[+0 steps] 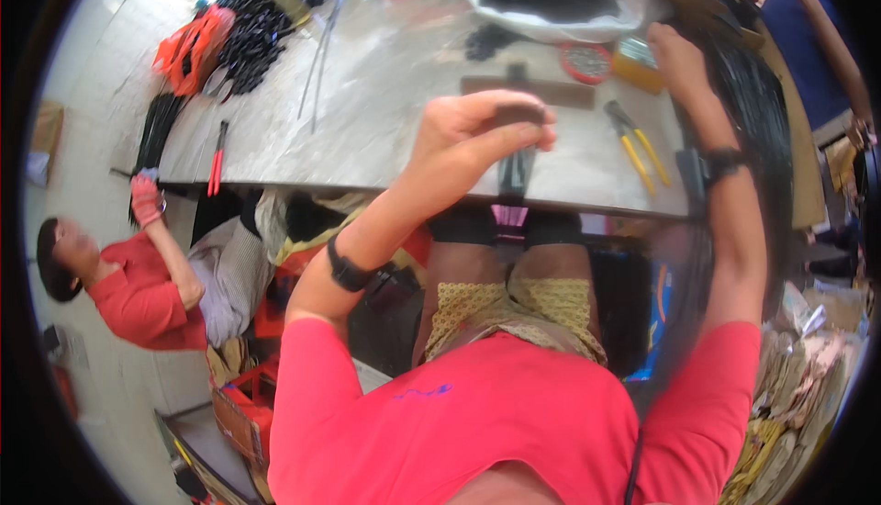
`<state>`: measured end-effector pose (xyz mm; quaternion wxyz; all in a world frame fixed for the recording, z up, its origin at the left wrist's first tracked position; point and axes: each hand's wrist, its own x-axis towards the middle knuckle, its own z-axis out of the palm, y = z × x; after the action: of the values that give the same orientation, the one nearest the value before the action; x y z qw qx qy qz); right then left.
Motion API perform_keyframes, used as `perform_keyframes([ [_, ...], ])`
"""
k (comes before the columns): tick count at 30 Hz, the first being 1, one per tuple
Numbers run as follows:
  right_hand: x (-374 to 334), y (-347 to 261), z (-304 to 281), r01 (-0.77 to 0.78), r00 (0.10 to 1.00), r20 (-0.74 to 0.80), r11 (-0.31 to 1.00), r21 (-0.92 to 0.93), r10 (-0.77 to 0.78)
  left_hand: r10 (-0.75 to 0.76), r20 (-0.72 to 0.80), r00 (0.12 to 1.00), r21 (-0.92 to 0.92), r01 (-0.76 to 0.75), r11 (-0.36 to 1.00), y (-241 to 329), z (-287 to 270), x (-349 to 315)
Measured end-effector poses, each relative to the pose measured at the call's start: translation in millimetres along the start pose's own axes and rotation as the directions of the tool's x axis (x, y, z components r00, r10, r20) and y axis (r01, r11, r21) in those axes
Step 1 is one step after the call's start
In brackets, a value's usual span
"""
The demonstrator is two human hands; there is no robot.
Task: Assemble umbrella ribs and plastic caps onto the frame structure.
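Observation:
My left hand (473,142) is raised over the table's near edge, thumb and fingers pinched on a small dark flat piece (518,117). Beneath it, a narrow dark strip-shaped fixture (516,176) reaches to the table edge, and a brown bar (578,94) lies crosswise behind. Over at the right, my right hand (681,60) is beside a small yellow box (638,66); its fingers look curled, but blur hides whether they grip anything. A round red-rimmed dish (585,62) sits left of that box. Yellow-handled pliers (636,147) rest between my hands.
A white-lined container (560,32) of dark pieces stands at the back. Far left are a heap of black parts (262,46), an orange bag (193,46) and red-handled pliers (218,158). Long black strips (757,110) line the right. A co-worker in red (147,285) sits left.

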<state>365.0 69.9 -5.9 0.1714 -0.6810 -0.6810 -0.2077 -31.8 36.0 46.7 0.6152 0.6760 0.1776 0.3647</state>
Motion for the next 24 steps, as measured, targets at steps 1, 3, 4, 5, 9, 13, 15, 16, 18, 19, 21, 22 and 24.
perform_keyframes([
  [1, -0.2, -8.8, -9.0, 0.005, 0.998, -0.062, 0.997, 0.075, 0.000, 0.015, 0.021, 1.000, 0.003, -0.015, 1.000, 0.1, -0.6, 1.1],
  [3, 0.6, -30.8, -35.2, 0.045, 0.999, -0.048, 0.869, 0.493, -0.025, 0.051, 0.022, 0.998, -0.067, -0.049, 0.997, -8.3, -1.9, 4.4],
  [4, -1.0, -55.4, -63.8, -0.102, 0.993, 0.113, 0.738, 0.667, 0.036, 0.069, 0.025, 0.997, -0.060, -0.068, 0.996, -10.9, -4.8, 5.2],
  [5, -3.3, -85.5, -90.4, -0.265, 0.957, 0.283, 0.566, 0.781, 0.057, 0.087, 0.029, 0.996, -0.049, -0.085, 0.995, -13.5, -7.8, 4.9],
  [9, -22.5, -141.8, -144.1, -0.223, 0.923, 0.339, 0.466, 0.856, -0.181, 0.060, -0.010, 0.998, -0.124, -0.061, 0.990, -14.4, -9.9, 3.9],
  [13, -36.7, -167.1, -156.3, -0.094, 0.938, 0.249, 0.517, 0.851, -0.240, 0.089, 0.011, 0.996, -0.067, -0.088, 0.994, -17.8, -11.7, 7.1],
  [15, -37.9, -172.2, -157.5, -0.051, 0.947, 0.213, 0.542, 0.839, -0.239, 0.096, 0.010, 0.995, -0.053, -0.096, 0.994, -18.7, -12.3, 7.8],
  [16, -37.8, -172.7, -156.1, -0.051, 0.947, 0.213, 0.540, 0.840, -0.242, 0.092, 0.009, 0.996, -0.075, -0.091, 0.993, -19.1, -12.9, 7.8],
  [18, -37.3, -172.3, -151.2, -0.078, 0.953, 0.212, 0.501, 0.862, -0.215, 0.087, 0.009, 0.996, -0.097, -0.085, 0.992, -20.1, -14.0, 8.5],
  [19, -36.4, -171.3, -149.4, -0.079, 0.953, 0.212, 0.500, 0.862, -0.215, 0.089, 0.008, 0.996, -0.093, -0.088, 0.992, -21.1, -14.4, 9.1],
  [21, -33.7, -169.3, -145.5, -0.059, 0.953, 0.206, 0.534, 0.844, -0.220, 0.090, 0.007, 0.996, -0.087, -0.089, 0.992, -21.5, -14.6, 9.6],
  [22, -33.1, -169.4, -143.1, -0.060, 0.954, 0.206, 0.532, 0.845, -0.220, 0.085, 0.004, 0.996, -0.090, -0.084, 0.992, -21.3, -15.0, 9.8],
  [24, -32.3, -169.6, -138.9, -0.087, 0.953, 0.215, 0.484, 0.871, -0.215, 0.077, 0.003, 0.997, -0.092, -0.077, 0.993, -21.3, -15.3, 10.9],
])
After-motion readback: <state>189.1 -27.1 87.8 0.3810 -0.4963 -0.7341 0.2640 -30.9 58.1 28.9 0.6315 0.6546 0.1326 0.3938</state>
